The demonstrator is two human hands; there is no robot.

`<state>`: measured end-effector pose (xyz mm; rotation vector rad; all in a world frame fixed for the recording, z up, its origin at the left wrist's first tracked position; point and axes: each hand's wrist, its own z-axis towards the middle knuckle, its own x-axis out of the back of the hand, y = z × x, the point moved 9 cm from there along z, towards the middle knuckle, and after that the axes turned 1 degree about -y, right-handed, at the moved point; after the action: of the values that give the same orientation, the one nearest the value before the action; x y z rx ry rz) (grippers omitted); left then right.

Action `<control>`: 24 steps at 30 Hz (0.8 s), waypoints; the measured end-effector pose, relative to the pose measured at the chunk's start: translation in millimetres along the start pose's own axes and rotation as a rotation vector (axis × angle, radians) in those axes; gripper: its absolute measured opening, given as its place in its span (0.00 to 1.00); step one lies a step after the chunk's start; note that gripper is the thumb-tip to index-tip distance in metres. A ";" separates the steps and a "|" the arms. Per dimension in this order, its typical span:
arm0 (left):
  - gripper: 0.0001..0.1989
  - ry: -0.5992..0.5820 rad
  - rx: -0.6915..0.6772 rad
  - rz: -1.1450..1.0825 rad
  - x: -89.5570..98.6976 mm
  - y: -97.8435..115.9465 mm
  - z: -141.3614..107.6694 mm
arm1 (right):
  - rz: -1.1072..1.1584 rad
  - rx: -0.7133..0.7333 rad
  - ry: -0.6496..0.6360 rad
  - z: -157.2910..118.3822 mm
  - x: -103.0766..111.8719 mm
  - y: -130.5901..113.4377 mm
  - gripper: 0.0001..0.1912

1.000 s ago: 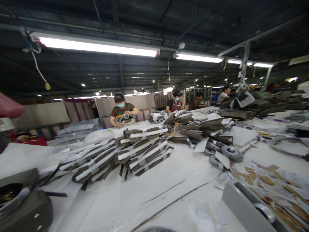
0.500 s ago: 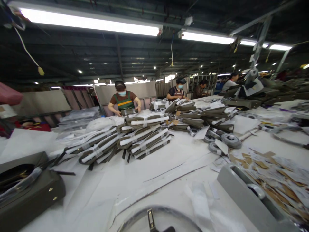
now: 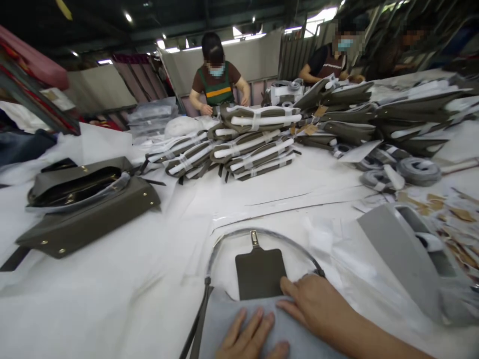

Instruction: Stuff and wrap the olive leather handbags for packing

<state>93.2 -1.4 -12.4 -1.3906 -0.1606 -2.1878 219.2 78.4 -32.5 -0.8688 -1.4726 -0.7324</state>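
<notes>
A bag (image 3: 232, 329) with a soft grey-blue face lies in front of me at the bottom of the view. Its dark handle (image 3: 262, 231), wrapped in clear plastic, arches away from me. Within that arch, a dark olive tag (image 3: 258, 274) with a gold-coloured metal fitting sticks out past the bag's upper edge. My left hand (image 3: 252, 336) rests flat on the grey-blue face, fingers spread. At the upper edge, beside the tag, my right hand (image 3: 312, 304) has its fingers curled, with thumb and forefinger closed on the bag's edge.
An olive handbag (image 3: 93, 204) lies open-topped on the left. A grey tape dispenser (image 3: 404, 259) stands at right near crumpled clear plastic (image 3: 337, 254). Stacked olive bag parts (image 3: 258, 144) and grey rolls (image 3: 417, 171) lie farther back. Co-workers (image 3: 217, 82) work across the table.
The view has tilted down and shifted. Both my hands, the tag and the grey-blue bag have come into sight; earlier only part of the handle and the metal fitting showed.
</notes>
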 end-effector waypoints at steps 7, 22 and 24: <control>0.39 -0.352 0.073 -0.265 8.8 -3.1 -0.7 | 0.248 -0.042 0.019 9.1 32.0 7.9 0.10; 0.35 -0.408 0.207 -0.500 16.0 -3.3 1.3 | 0.834 0.040 0.243 45.6 78.5 -3.6 0.18; 0.35 -0.359 0.201 -0.496 18.9 -3.9 2.3 | 0.831 0.212 0.274 11.7 86.4 -24.0 0.17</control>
<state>87.0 -4.3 5.7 -1.7499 -0.9166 -2.1857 192.2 84.3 53.6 -1.0537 -0.8062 -0.0616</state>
